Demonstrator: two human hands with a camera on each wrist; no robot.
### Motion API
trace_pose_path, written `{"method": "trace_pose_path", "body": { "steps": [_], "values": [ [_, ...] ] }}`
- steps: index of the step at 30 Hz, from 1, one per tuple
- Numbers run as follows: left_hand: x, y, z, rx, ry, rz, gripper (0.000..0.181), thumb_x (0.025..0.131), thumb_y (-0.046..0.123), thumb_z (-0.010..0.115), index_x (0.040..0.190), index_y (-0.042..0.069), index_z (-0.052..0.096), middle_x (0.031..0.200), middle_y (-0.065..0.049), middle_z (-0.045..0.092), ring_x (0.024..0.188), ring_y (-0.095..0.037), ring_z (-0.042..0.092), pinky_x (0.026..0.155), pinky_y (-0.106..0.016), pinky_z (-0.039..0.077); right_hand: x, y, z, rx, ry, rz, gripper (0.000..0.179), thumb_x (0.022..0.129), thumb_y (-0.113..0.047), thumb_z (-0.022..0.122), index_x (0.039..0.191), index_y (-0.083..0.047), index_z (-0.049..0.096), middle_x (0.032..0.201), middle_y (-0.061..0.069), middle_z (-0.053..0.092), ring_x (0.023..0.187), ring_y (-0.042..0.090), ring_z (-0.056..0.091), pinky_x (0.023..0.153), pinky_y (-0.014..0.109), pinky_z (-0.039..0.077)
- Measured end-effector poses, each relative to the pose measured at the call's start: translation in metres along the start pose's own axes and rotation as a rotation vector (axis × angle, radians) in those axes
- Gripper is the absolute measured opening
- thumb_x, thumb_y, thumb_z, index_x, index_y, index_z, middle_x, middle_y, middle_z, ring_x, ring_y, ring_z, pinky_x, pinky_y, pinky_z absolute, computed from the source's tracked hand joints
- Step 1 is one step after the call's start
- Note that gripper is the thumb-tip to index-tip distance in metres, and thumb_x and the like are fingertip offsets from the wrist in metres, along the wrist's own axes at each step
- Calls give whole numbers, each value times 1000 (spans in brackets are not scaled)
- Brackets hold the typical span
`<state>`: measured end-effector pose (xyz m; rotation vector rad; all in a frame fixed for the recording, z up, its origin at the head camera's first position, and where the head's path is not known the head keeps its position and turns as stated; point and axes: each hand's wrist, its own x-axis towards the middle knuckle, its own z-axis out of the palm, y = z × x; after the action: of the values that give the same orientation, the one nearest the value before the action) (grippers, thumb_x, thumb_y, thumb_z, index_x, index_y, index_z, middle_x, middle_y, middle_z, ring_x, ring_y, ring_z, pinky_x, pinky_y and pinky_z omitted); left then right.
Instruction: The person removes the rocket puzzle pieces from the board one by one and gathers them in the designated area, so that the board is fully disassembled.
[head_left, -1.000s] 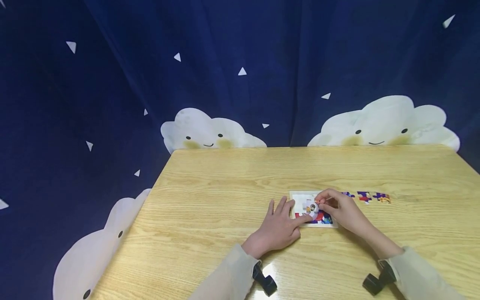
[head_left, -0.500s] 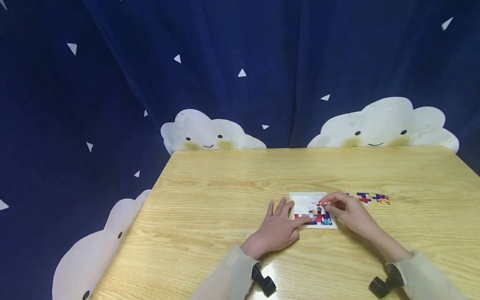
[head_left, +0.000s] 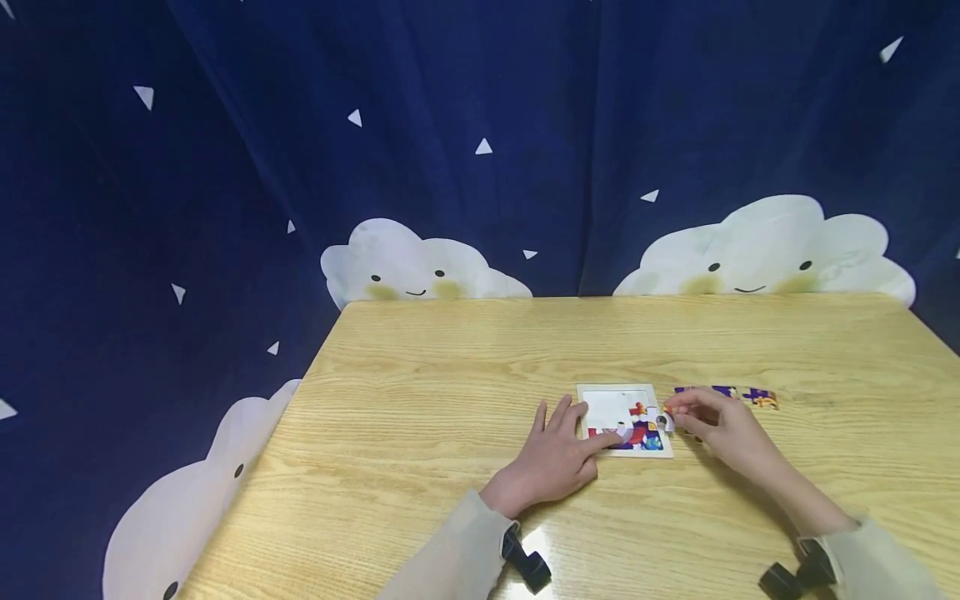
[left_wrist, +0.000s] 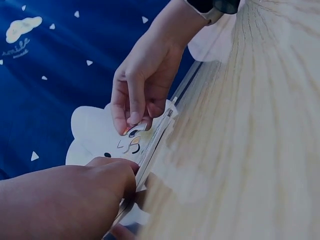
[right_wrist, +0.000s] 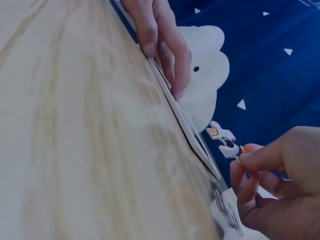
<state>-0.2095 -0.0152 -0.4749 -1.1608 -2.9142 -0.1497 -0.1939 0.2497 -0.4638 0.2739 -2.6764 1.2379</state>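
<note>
A small jigsaw tray [head_left: 611, 387] with a pale rim lies on the wooden table. Colourful pieces [head_left: 637, 437] fill its lower part, and its upper left shows white. My left hand [head_left: 542, 462] rests on the tray's left side, fingers spread, with the thumb over the lower pieces. At the tray's right edge my right hand [head_left: 727, 429] pinches a mostly white puzzle piece [head_left: 664, 421] between thumb and fingertips. In the right wrist view that puzzle piece [right_wrist: 225, 142] is raised above the tray and has an orange patch.
Several loose puzzle pieces [head_left: 763, 396] lie in a row right of the tray, partly behind my right hand. The wooden table [head_left: 420, 400] stretches around the tray. A dark blue curtain [head_left: 465, 75] with white clouds hangs behind and at the left.
My right hand has drawn the pinched white piece rightward, from over the tray's middle to its right edge. The left hand has stayed on the tray.
</note>
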Motion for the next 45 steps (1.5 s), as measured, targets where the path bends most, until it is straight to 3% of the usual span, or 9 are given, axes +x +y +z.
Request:
{"method": "trace_pose_path", "body": {
  "steps": [6,10,15,20,30,45],
  "values": [
    [0,0,0,-10,-12,0,48,100,30,37,143,52,39,158,-9,31,151,-36,22,118,-61,24,-7,7,-9,-2,-7,50,19,91,-7,66,109,-7,69,94,9,68,69,-1,57,52,22,48],
    [-1,0,0,-14,-8,0,48,100,30,37,143,52,40,157,-9,32,150,-36,23,118,-61,24,-12,13,-15,-19,3,64,19,92,-10,66,110,-7,68,91,4,68,69,-2,58,53,21,48],
    [-1,0,-2,-18,1,1,48,100,29,38,142,51,41,157,-9,32,150,-36,24,118,-61,25,-17,20,-23,-65,47,26,18,91,-11,68,108,-9,70,99,-19,66,79,-12,57,67,11,49],
    [-2,-1,-3,-20,1,4,48,100,29,37,142,51,41,157,-9,32,150,-36,23,117,-61,25,-20,26,-29,-49,54,25,19,90,-11,69,109,-8,70,100,-37,57,83,-16,57,69,8,48],
    [-1,-2,0,-25,2,7,48,100,29,36,142,52,41,158,-10,32,151,-36,22,118,-61,24,-24,36,-39,-65,71,56,20,92,-15,67,109,-6,70,100,-46,49,85,-22,53,70,3,46],
    [-2,-2,-1,-20,7,11,48,101,29,36,142,51,41,157,-9,32,151,-36,22,118,-61,25,-30,52,-55,-121,94,80,23,94,-20,66,110,-4,71,97,-49,45,83,-27,50,69,-1,41]
  ]
}}
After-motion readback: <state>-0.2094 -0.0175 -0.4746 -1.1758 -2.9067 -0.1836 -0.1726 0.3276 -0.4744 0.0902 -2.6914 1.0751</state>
